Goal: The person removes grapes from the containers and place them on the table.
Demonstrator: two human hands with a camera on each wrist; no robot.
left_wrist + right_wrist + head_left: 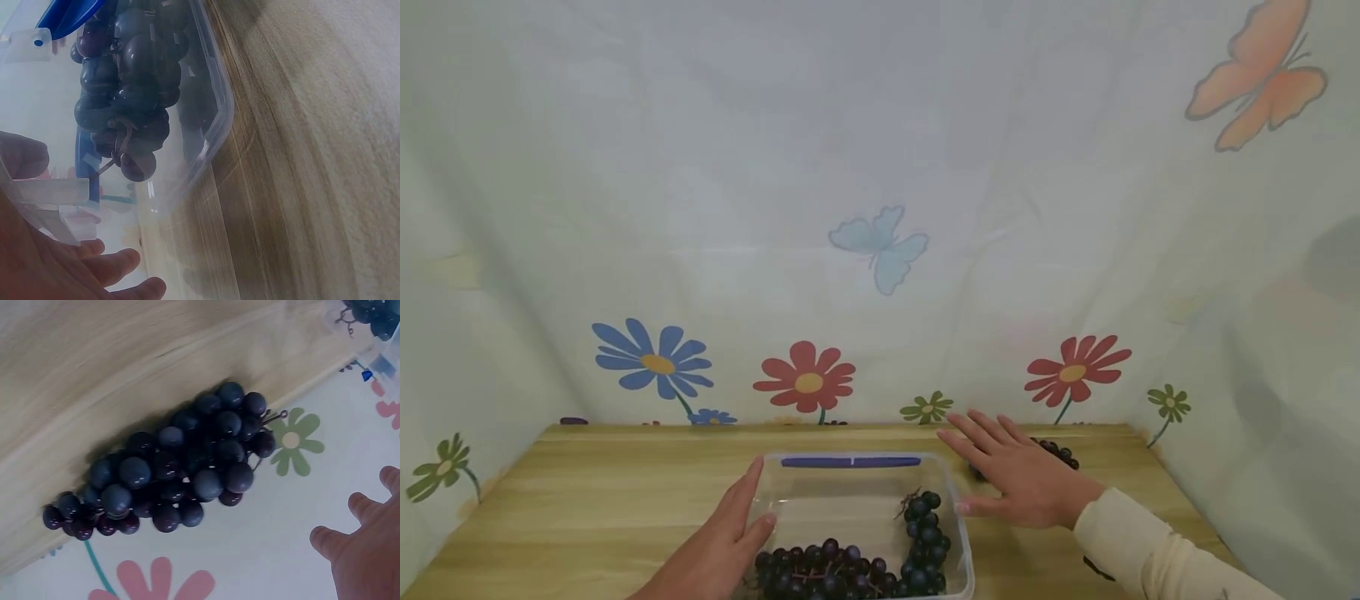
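Flowered backdrop [715, 183]: behind tabletop [625, 475]
Grape bunch [165, 464]: lower right of head view, probably soft, bruisable; lift by stem [284, 414]
Right hand [1018, 479]: spread near it
Left hand [722, 533]: fingers straight against clear tub [962, 546]

"How's the head view lit?"

"Dimly and softly. The backdrop [737, 167] reads grey, with blurry shadows on its right side."

"Any glare?"

"Pale glints along the clear box [215, 119] in the left wrist view, and pinprick highlights on the grapes [206, 483] in the right wrist view."

"Shadows there?"

"A soft one on the bench [156, 356], along the bunch's upper-left side. The gaps between grapes sink almost to black. I can't tell the light's exact source."

"And sharpness?"

"Middling. Fine detail is smeared in the head view, and the left wrist view looks hazy, its wood grain softening toward the right edge."
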